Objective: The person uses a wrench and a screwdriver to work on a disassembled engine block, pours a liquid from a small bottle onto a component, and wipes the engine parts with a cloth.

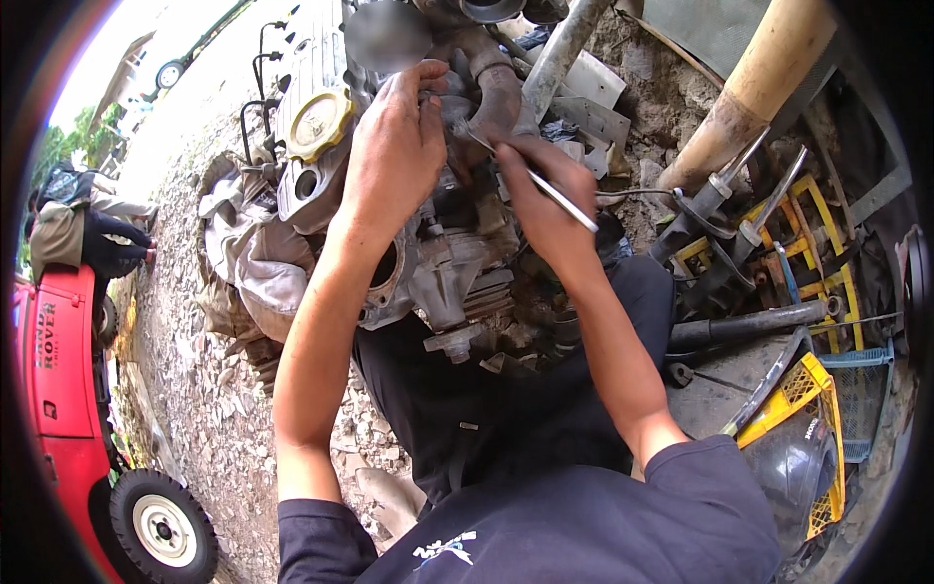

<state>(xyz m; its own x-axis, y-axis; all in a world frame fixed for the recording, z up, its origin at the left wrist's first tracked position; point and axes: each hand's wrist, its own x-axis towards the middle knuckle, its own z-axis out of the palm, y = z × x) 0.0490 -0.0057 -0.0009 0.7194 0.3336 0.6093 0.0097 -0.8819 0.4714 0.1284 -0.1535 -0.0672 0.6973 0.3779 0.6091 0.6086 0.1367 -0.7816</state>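
Observation:
A dirty metal engine (448,277) sits in front of me, its yellow round cap (319,125) to the left of my hands. My left hand (397,146) reaches over the engine's top, fingers apart from the thumb and slightly bent against the parts there; I see nothing held in it. My right hand (550,190) is closed round a slim silver metal tool (562,201). The tool's thin far end points up and left, close to a curved rusty pipe (498,97). Its exact kind is hidden by the fingers.
A crumpled grey cloth (268,277) lies left of the engine on gravel. At right are a thick bamboo pole (754,88), shock absorbers (696,209), a yellow crate (856,292) and a dark helmet (788,467). A red vehicle (63,380) and a person (83,229) are far left.

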